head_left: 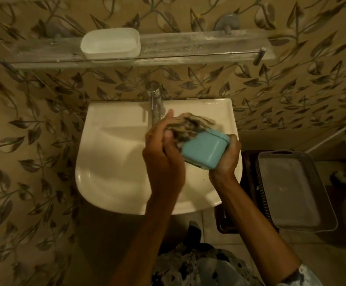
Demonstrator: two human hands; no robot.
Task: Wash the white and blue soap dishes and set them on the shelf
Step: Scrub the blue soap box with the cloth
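The shelf (209, 45) has bare room on both sides of the white dish (110, 43), with the longer stretch to the right. A thin rail (168, 56) runs along the shelf's front edge. The tap (155, 104) stands at the back of the sink (110, 162) below the shelf, just beyond the left hand (164, 153) holding a cloth (188, 126) and the right hand (228, 157) gripping the blue dish (205, 151). The sink's left half lies open, while stacked baskets (287, 182) crowd the floor just right of it.
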